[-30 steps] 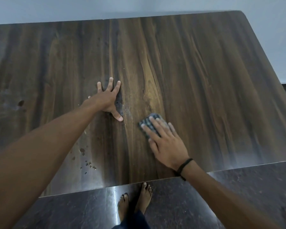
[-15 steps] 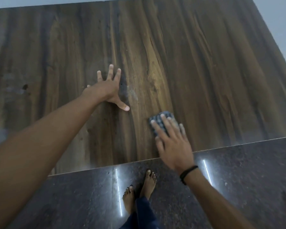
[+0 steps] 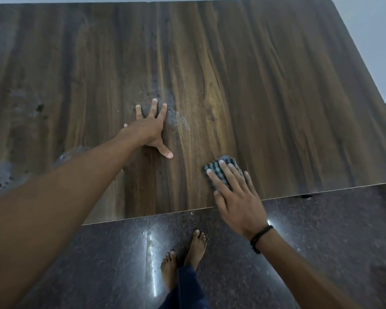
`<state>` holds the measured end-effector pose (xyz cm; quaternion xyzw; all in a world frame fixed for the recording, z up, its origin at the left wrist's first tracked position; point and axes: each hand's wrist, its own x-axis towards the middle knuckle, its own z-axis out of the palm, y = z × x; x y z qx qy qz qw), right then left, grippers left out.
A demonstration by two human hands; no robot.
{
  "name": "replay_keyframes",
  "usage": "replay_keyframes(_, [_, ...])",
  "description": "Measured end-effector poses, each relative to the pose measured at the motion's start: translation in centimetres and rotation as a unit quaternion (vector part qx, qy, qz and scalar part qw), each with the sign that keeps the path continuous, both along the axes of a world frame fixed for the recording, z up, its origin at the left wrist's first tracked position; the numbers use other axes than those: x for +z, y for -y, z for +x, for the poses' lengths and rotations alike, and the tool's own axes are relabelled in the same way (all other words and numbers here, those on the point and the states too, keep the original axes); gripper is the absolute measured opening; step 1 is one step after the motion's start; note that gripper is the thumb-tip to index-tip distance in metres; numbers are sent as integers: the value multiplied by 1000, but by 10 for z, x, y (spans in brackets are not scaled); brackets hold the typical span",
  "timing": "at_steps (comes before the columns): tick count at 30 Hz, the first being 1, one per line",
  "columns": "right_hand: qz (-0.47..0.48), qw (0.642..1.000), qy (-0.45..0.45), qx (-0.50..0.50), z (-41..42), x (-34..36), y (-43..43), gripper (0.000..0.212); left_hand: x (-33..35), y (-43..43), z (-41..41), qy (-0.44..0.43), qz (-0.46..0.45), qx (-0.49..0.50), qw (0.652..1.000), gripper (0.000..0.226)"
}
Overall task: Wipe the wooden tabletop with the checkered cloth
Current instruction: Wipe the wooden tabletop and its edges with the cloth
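Note:
The wooden tabletop (image 3: pixel 265 85) is dark brown with streaked grain and fills the upper part of the view. A small folded checkered cloth (image 3: pixel 221 169), dark and white, lies near the table's front edge. My right hand (image 3: pixel 234 195) presses flat on the cloth with fingers spread, covering most of it. My left hand (image 3: pixel 151 130) rests flat on the bare wood to the left, fingers apart, holding nothing. Dusty smears and small dark spots mark the wood around and left of my left hand.
The table's front edge (image 3: pixel 321 188) runs above a glossy dark stone floor (image 3: pixel 321 241). My bare feet (image 3: pixel 183 257) stand just below that edge. A pale wall (image 3: pixel 370 30) lies beyond the table's rounded far right corner.
My right hand has slid the cloth toward the right and closer to the front edge. My left hand stays planted on the wood. The view has shifted slightly.

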<state>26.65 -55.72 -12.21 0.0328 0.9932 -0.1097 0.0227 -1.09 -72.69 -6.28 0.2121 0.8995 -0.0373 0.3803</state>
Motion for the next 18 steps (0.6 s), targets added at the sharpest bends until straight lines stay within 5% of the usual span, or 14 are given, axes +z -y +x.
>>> replay_keyframes(4, [-29, 988, 0, -154, -23, 3, 11, 58, 2, 0, 0, -2, -10, 2, 1000, 158])
replay_keyframes(8, [-2, 999, 1, 42, -20, 3, 17, 57, 1, 0, 1, -2, -6, -2, 1000, 157])
replay_keyframes(12, [-45, 989, 17, -141, -48, 7, -4, 58, -1, 1, -2, 2, -7, -1, 1000, 162])
replay_keyframes(16, [1, 999, 6, 42, -23, 3, 2, 57, -3, 2, -1, -7, -1, -1, 1000, 164])
replay_keyframes(18, [-12, 998, 3, -63, -34, 4, -5, 57, -3, 1, -1, -5, 1, 4, 1000, 162])
